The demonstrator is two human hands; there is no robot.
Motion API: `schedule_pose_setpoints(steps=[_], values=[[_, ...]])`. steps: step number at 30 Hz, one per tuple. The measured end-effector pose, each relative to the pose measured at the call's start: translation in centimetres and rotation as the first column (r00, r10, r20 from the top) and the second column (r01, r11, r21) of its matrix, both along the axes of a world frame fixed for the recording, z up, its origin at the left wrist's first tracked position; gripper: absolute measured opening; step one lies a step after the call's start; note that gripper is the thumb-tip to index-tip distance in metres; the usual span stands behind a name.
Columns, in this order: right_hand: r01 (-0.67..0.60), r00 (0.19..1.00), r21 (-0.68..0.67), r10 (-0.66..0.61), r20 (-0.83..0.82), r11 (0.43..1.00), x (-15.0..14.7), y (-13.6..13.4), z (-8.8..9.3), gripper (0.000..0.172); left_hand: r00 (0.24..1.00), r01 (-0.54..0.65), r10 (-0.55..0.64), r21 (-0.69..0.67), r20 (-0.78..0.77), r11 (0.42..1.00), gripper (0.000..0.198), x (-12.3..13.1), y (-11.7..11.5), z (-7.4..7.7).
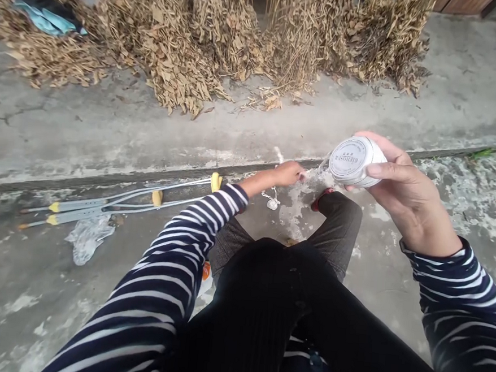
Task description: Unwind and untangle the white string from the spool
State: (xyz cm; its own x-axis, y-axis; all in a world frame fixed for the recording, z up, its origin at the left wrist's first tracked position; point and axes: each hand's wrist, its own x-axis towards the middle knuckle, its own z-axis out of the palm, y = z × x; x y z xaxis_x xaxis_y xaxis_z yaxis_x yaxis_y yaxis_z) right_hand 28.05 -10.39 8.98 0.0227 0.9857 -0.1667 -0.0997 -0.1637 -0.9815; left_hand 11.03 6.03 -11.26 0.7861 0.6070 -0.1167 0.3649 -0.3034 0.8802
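My right hand (405, 183) is wrapped round a ball of white yarn (376, 155), raised at the right. Its round grey label (348, 157) faces me, with print on it. My left hand (289, 173) is closed in a pinch, a short way left of the ball and lower. A faint strand shows between the ball and these fingertips. White yarn also shows above and below the left hand, and a small white bundle (273, 203) lies on the ground under it. The left fingertips are small and partly hidden.
Crutches (132, 198) with yellow pads lie on the concrete at the left, beside a crumpled clear plastic bag (89, 238). Dry leafy stalks (190, 40) are heaped along the raised ledge ahead. A blue and black cloth (47, 16) lies among them. My legs (336, 229) are spread below.
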Motion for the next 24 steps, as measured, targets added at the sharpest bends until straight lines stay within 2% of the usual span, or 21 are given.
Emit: schedule_pose_setpoints(steps=[2, 3, 6, 8, 10, 11, 13, 15, 18, 21, 24], values=[[-0.012, 1.0, -0.001, 0.012, 0.004, 1.0, 0.5, 0.0, -0.6, 0.049, 0.989, 0.042, -0.045, -0.025, -0.137, 0.999, 0.025, -3.9, -0.2, -0.5], [-0.021, 1.0, -0.007, 0.021, -0.006, 1.0, 0.5, 0.1, -0.9, 0.049, 0.979, 0.015, -0.017, -0.011, -0.203, 1.0, 0.025, -6.0, 0.5, -0.3], [-0.058, 0.997, -0.038, 0.056, -0.056, 0.998, -0.1, 0.7, -1.6, 0.05, 0.935, -0.181, 0.208, 0.118, -0.288, 0.976, 0.028, -10.7, 4.3, 1.9], [-0.08, 0.994, -0.053, 0.076, -0.084, 0.995, -0.9, 1.3, -1.9, 0.05, 0.904, -0.295, 0.345, 0.216, -0.252, 0.931, 0.026, -11.3, 6.9, 3.6], [-0.087, 0.991, -0.061, 0.08, -0.107, 0.994, -1.5, 1.8, -2.0, 0.052, 0.894, -0.355, 0.409, 0.269, -0.184, 0.896, 0.024, -9.7, 8.3, 4.3], [-0.085, 0.99, -0.064, 0.077, -0.12, 0.994, -1.7, 2.0, -2.1, 0.053, 0.896, -0.36, 0.413, 0.276, -0.164, 0.891, 0.024, -8.4, 8.4, 4.1], [-0.075, 0.988, -0.073, 0.064, -0.142, 0.994, -1.9, 2.2, -2.2, 0.057, 0.918, -0.316, 0.361, 0.25, -0.165, 0.915, 0.025, -5.4, 7.4, 3.1], [-0.064, 0.988, -0.088, 0.051, -0.147, 0.994, -1.9, 2.2, -2.5, 0.058, 0.95, -0.243, 0.269, 0.167, -0.159, 0.956, 0.026, -3.0, 5.3, 1.6], [-0.042, 0.992, -0.092, 0.031, -0.119, 0.995, -1.9, 2.1, -3.2, 0.058, 0.975, -0.216, 0.219, -0.094, 0.026, 0.972, 0.037, -2.0, 1.6, 0.8], [-0.01, 0.999, -0.052, 0.008, -0.043, 0.999, -2.0, 2.0, -4.0, 0.059, 0.931, -0.126, 0.238, -0.367, 0.276, 0.921, 0.04, -3.3, -1.6, 2.3], [-0.016, 1.0, 0.013, 0.016, 0.023, 1.0, -2.4, 2.1, -4.7, 0.058, 0.885, 0.013, 0.199, -0.448, 0.422, 0.894, 0.051, -4.9, -3.8, 4.4]])
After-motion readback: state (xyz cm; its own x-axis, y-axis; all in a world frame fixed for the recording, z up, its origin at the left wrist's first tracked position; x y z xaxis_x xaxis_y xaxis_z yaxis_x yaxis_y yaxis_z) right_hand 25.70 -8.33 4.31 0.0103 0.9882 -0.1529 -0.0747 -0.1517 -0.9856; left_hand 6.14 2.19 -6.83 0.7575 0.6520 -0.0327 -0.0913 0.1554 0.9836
